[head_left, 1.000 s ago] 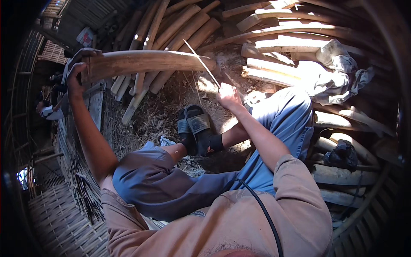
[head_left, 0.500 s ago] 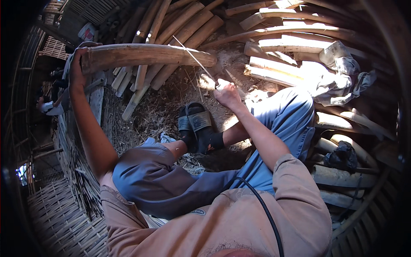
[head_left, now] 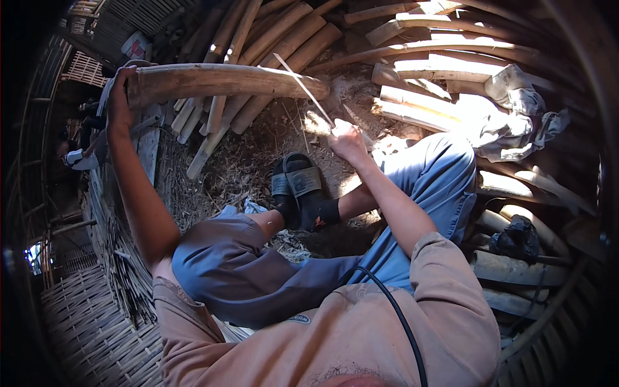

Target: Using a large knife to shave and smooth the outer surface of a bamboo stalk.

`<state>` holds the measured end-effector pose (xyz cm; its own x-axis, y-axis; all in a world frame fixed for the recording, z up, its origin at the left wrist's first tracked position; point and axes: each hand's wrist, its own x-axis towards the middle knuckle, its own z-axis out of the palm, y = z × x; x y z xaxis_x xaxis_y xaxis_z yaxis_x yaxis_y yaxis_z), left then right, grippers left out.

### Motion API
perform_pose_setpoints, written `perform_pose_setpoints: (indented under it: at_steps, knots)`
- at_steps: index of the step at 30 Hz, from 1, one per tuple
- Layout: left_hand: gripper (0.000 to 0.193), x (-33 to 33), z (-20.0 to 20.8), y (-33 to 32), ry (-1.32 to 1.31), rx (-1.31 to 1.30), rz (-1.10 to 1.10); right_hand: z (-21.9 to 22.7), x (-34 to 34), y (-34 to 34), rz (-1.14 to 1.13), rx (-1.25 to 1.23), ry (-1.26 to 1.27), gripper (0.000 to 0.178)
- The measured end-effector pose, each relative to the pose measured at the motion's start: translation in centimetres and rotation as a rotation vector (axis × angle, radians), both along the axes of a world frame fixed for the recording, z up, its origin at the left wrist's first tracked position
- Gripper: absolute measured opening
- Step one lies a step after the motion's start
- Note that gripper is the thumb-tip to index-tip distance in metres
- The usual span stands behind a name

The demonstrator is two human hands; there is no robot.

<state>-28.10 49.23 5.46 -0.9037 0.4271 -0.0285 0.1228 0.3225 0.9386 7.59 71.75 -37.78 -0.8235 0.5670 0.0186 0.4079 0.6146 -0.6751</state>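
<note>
A thick, slightly curved-looking length of bamboo (head_left: 213, 82) stretches across the upper left, above the ground. My left hand (head_left: 119, 97) is closed round its left end, with the arm reaching far out. My right hand (head_left: 347, 140) grips the lower end of a long, thin, straight blade (head_left: 302, 87); its handle is mostly hidden in my fist. The blade slants up and left, crossing the bamboo near its right end in the picture. Whether its edge touches the bamboo, I cannot tell.
Cut bamboo poles (head_left: 284, 35) lie piled behind. Split bamboo (head_left: 419, 106) and a pale cloth (head_left: 522, 122) are at the right, with a black plastic bag (head_left: 516, 237) lower down. My sandalled feet (head_left: 300, 184) rest amid shavings. A person (head_left: 80, 156) sits at far left.
The blade's tip has swung a little to the right, and my right hand has shifted slightly right with it. My left hand keeps its hold on the bamboo.
</note>
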Motion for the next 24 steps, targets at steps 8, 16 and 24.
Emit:
perform_pose_setpoints:
  at_steps: [8, 16, 24]
  knots:
    - [0.044, 1.0, -0.8, 0.0, 0.016, 0.009, 0.161, -2.3, 0.6, 0.8, 0.276, 0.568, -0.096, 0.016]
    - [0.043, 1.3, -1.1, 2.6, 0.032, -0.014, 0.072, -7.8, 1.7, 4.3, 0.321, 0.527, -0.342, 0.022]
    - [0.033, 7.7, 2.4, 0.7, 0.395, -0.229, -0.417, 0.9, -1.4, -0.7, 0.075, -0.054, 0.025, 0.030]
